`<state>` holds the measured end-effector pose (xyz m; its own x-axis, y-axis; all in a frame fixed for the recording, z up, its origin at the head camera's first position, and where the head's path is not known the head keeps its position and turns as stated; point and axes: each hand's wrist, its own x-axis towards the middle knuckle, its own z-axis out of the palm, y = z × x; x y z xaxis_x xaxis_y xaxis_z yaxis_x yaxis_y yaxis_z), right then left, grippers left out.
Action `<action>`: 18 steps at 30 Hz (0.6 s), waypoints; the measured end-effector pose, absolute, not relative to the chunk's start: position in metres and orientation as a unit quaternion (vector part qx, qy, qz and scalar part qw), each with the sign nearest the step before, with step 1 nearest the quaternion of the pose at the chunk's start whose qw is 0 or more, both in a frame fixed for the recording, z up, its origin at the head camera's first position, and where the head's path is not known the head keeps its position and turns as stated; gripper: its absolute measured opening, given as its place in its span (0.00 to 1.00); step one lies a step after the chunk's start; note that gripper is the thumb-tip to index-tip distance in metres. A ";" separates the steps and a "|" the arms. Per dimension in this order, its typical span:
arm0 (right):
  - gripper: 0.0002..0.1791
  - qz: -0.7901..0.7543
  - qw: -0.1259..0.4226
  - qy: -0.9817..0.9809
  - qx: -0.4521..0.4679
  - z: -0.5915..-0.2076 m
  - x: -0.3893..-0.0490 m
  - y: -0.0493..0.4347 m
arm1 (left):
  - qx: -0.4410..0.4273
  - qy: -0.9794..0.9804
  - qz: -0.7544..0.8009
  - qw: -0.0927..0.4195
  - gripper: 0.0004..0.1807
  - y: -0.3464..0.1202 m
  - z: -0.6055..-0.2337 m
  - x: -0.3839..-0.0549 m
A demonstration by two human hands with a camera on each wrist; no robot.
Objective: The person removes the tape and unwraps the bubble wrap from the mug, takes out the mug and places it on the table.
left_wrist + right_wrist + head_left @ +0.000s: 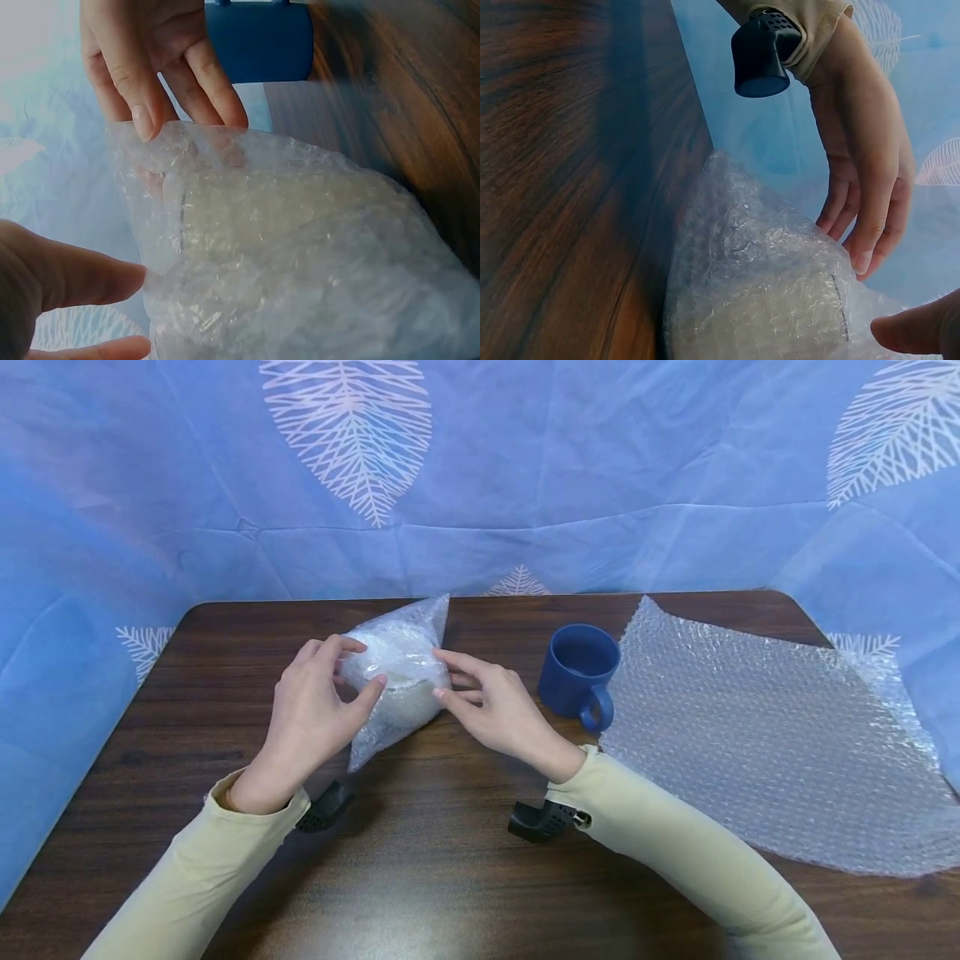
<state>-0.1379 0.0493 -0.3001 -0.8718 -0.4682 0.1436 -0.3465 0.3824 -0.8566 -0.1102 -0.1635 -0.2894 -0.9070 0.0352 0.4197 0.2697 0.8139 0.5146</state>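
Note:
A bundle of bubble wrap (408, 706) lies on the table left of centre in the head view. Through the clear layers shows a pale, rounded thing (247, 214) with a thin dark line at one edge; its kind is blurred by the wrap. From the left, my left hand (311, 706) holds the bundle, its thumb and forefinger spread over the upper side. My right hand (506, 710) grips the opposite side by the wrap's edge. In the left wrist view, its thumb is in front and some fingers show through the plastic.
A blue mug (573, 672) stands upright right of my right hand, handle toward me. Beside it a large flat sheet of bubble wrap (750, 743) covers the table's right side. Dark wooden table (420, 877); blue leaf-patterned cloth (600, 460) hangs behind.

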 end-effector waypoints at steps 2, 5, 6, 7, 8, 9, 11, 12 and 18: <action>0.26 -0.494 0.060 0.831 -0.247 -0.300 -0.137 0.052 | -0.082 -0.931 -0.294 0.199 0.19 -0.162 -0.289 -0.109; 0.26 -0.487 0.060 0.835 -0.250 -0.300 -0.135 0.056 | -0.082 -0.931 -0.297 0.195 0.17 -0.161 -0.288 -0.109; 0.26 -0.483 0.060 0.837 -0.252 -0.300 -0.135 0.057 | -0.082 -0.931 -0.299 0.193 0.17 -0.161 -0.288 -0.109; 0.26 -0.481 0.061 0.837 -0.253 -0.299 -0.134 0.058 | -0.082 -0.931 -0.301 0.192 0.16 -0.160 -0.287 -0.108; 0.26 -0.479 0.062 0.838 -0.255 -0.299 -0.134 0.060 | -0.083 -0.930 -0.302 0.190 0.15 -0.160 -0.287 -0.108; 0.26 -0.476 0.062 0.839 -0.257 -0.299 -0.133 0.061 | -0.083 -0.930 -0.304 0.189 0.15 -0.160 -0.287 -0.108; 0.26 -0.473 0.062 0.839 -0.261 -0.298 -0.131 0.064 | -0.087 -0.929 -0.307 0.187 0.14 -0.159 -0.286 -0.107; 0.26 -0.471 0.061 0.839 -0.264 -0.297 -0.131 0.065 | -0.088 -0.929 -0.308 0.186 0.14 -0.158 -0.286 -0.107; 0.26 -0.455 0.056 0.844 -0.278 -0.295 -0.127 0.070 | -0.096 -0.931 -0.303 0.182 0.14 -0.156 -0.284 -0.104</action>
